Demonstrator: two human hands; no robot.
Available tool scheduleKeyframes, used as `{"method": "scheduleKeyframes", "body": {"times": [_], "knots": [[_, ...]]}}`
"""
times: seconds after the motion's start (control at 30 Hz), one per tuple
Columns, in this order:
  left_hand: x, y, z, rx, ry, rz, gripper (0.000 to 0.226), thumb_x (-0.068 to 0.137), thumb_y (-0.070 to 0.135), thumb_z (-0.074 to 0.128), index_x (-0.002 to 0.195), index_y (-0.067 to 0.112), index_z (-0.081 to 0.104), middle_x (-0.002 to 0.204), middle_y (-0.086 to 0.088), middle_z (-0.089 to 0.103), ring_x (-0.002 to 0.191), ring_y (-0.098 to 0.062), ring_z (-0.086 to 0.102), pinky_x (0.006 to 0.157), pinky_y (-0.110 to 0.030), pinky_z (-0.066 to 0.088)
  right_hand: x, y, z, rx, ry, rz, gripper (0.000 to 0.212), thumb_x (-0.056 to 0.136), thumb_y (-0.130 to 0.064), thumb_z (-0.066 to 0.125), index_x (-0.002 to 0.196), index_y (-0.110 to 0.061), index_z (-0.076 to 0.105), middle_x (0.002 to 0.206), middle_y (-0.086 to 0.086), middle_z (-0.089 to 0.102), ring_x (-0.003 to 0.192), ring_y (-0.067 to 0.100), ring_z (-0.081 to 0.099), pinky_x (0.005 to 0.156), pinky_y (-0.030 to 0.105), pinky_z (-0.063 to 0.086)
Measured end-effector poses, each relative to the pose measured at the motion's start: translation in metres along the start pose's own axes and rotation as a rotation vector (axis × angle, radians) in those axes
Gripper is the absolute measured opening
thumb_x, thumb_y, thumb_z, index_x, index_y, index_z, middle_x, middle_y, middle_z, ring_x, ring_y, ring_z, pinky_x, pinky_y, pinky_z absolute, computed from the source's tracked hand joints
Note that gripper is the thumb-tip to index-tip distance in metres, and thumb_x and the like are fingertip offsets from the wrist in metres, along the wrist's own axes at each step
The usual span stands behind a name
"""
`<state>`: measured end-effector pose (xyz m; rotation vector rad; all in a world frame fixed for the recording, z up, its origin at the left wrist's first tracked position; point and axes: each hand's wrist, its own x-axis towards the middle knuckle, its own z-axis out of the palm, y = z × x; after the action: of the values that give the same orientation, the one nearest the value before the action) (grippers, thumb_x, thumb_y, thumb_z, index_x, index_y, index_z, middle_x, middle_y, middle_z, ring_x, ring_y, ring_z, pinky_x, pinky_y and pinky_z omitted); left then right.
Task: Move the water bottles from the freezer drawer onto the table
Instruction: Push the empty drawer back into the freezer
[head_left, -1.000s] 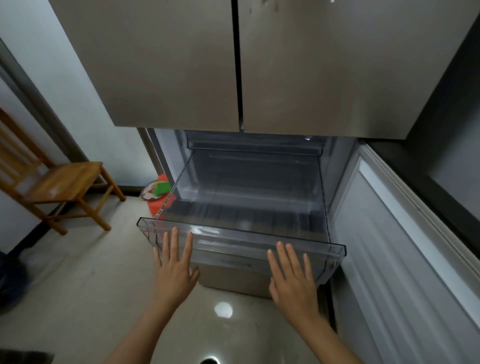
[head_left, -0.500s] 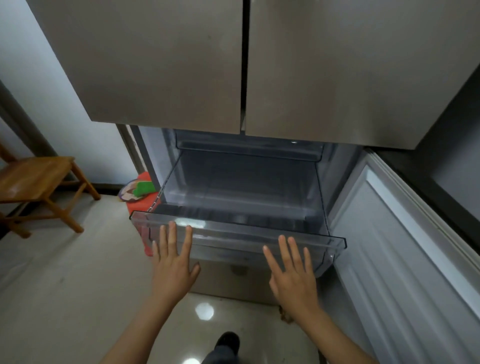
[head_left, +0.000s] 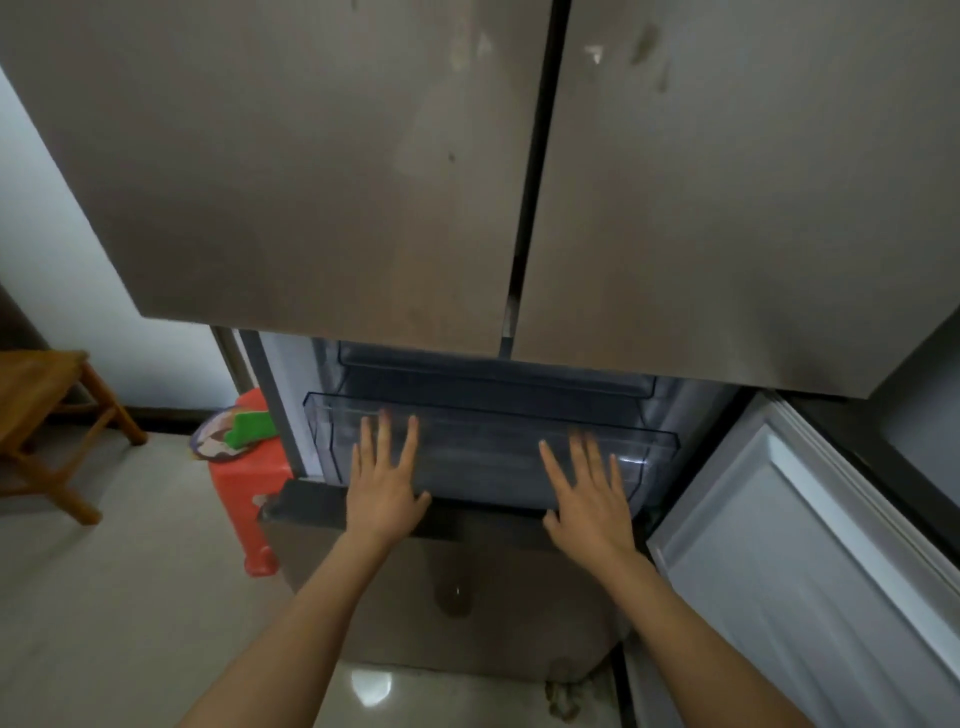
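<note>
The light is dim and flat, with a grey-brown cast. The white wall at left is the brightest area. A soft overhead reflection glares on the glossy floor, and a thin highlight catches the right rim of the clear drawer, whose inside is murky. The fingers of the right hand smear with motion blur (those of the left hand less so). The fridge doors bow outward toward the frame edges.
</note>
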<state>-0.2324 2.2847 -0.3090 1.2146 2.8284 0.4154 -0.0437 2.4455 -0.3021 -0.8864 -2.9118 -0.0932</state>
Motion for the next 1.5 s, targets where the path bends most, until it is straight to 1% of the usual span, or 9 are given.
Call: {"method": "scheduleKeyframes", "body": {"times": [0.13,0.3,0.43,0.67,0.93,1.23,1.33,1.4,1.5], "knots": [[0.029,0.000,0.004,-0.007,-0.032,0.012,0.109,0.082,0.048,0.057,0.127,0.029,-0.041,0.132,-0.005,-0.050,0.121,-0.027,-0.047,0.108,-0.044,-0.015,0.026,0.011,-0.004,0.007,-0.062,-0.019,0.084,0.087,-0.032,0.049,0.145,-0.029,-0.013,0.155,0.012,-0.013,0.142,0.029,-0.011,0.114,0.045,-0.004],[0.056,0.000,0.005,0.016,-0.053,0.035,0.107,0.081,0.050,0.057,0.129,0.028,-0.037,0.132,-0.007,-0.046,0.126,-0.031,-0.039,0.113,-0.049,-0.005,0.055,0.019,-0.014,0.039,-0.098,-0.003,0.081,0.086,-0.033,0.051,0.147,-0.028,-0.002,0.156,0.010,-0.010,0.143,0.028,-0.010,0.115,0.045,0.005],[0.069,0.000,0.007,-0.016,-0.058,0.054,0.105,0.078,0.046,0.060,0.136,0.024,-0.025,0.146,-0.013,-0.031,0.136,-0.037,-0.026,0.113,-0.051,-0.002,0.066,0.022,-0.017,0.073,-0.167,0.020,0.081,0.087,-0.032,0.051,0.146,-0.031,-0.005,0.155,0.006,-0.016,0.142,0.026,-0.015,0.116,0.043,0.003],[0.071,0.001,0.006,-0.008,-0.079,0.054,0.106,0.081,0.052,0.054,0.132,0.025,-0.034,0.141,-0.011,-0.040,0.133,-0.035,-0.033,0.113,-0.051,-0.004,0.068,0.024,-0.032,0.051,-0.241,-0.004,0.080,0.087,-0.032,0.052,0.147,-0.031,-0.001,0.155,0.005,-0.017,0.142,0.025,-0.015,0.115,0.043,0.002],[0.028,0.008,-0.012,-0.023,-0.032,0.096,0.093,0.085,0.048,0.050,0.145,0.017,-0.014,0.153,-0.016,-0.019,0.140,-0.033,-0.018,0.114,-0.048,-0.003,0.009,0.019,-0.035,0.011,-0.101,-0.038,0.064,0.092,-0.032,0.044,0.147,-0.026,0.013,0.156,0.010,-0.005,0.144,0.024,-0.005,0.116,0.041,-0.002],[-0.060,0.040,-0.019,-0.187,0.142,0.209,0.075,0.088,0.032,0.057,0.146,0.012,0.013,0.155,-0.014,0.007,0.143,-0.029,-0.003,0.115,-0.042,0.004,-0.093,0.020,-0.055,0.042,-0.002,0.104,0.060,0.094,-0.031,0.040,0.147,-0.025,0.013,0.156,0.009,-0.008,0.143,0.027,-0.012,0.114,0.041,-0.008],[-0.087,0.046,-0.023,-0.209,0.181,0.238,0.074,0.087,0.030,0.059,0.145,0.011,0.019,0.154,-0.015,0.012,0.143,-0.030,0.002,0.114,-0.042,0.007,-0.128,0.022,-0.080,-0.030,0.054,0.087,0.064,0.080,-0.027,0.064,0.138,-0.017,0.039,0.150,0.022,0.022,0.139,0.040,0.019,0.110,0.054,0.018],[-0.100,0.049,-0.030,-0.209,0.181,0.249,0.072,0.087,0.029,0.058,0.145,0.010,0.019,0.154,-0.015,0.012,0.143,-0.030,0.001,0.114,-0.042,0.007,-0.152,0.024,-0.097,-0.110,0.167,0.104,0.066,0.058,-0.021,0.082,0.119,-0.011,0.061,0.131,0.026,0.051,0.120,0.044,0.049,0.092,0.059,0.041],[-0.115,0.057,-0.043,-0.223,0.163,0.288,0.071,0.089,0.030,0.055,0.146,0.012,0.016,0.155,-0.015,0.009,0.143,-0.030,-0.002,0.115,-0.042,0.006,-0.193,0.033,-0.129,-0.195,0.286,0.150,0.063,0.056,-0.020,0.084,0.115,-0.009,0.063,0.124,0.025,0.057,0.114,0.042,0.054,0.088,0.058,0.044]]}}
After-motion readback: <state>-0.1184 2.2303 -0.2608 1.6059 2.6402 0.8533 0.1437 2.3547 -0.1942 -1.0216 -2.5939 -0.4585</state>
